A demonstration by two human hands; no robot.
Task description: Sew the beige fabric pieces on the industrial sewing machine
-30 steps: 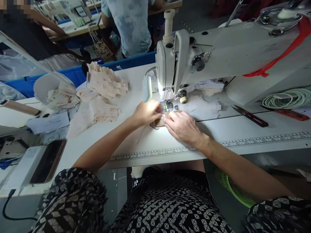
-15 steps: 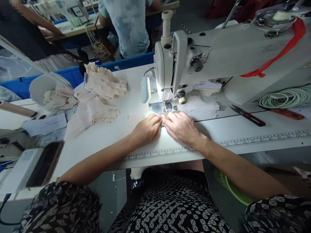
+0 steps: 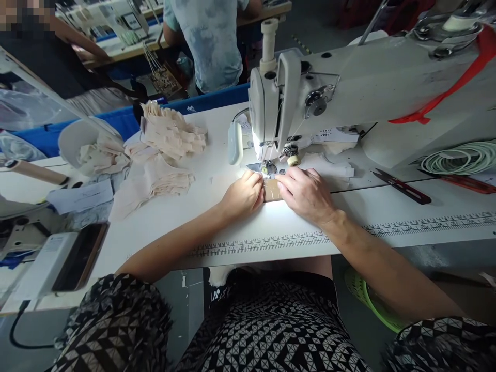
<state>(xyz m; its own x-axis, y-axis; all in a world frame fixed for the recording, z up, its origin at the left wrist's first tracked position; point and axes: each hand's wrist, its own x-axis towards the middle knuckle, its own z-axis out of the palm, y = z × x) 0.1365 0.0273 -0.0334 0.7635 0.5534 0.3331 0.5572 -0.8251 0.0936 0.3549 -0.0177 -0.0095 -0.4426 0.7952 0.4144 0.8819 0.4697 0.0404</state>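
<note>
We see a black top (image 3: 267, 336) printed with pale triangles and diamonds. Its left sleeve (image 3: 120, 325) looks gathered, with a frilly edge; the right sleeve (image 3: 442, 341) carries the same print. Black cloth (image 3: 306, 281) shows at the lap's far edge. We see bare forearms (image 3: 182, 237) and fingers (image 3: 254, 181).

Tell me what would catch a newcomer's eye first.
Probably the white sewing machine at upper right, its lit needle end just beyond the left hand and right hand, which flank a small brown piece. Next come the red strip on the machine and the pale fabric pieces stacked on the table at left.
</note>
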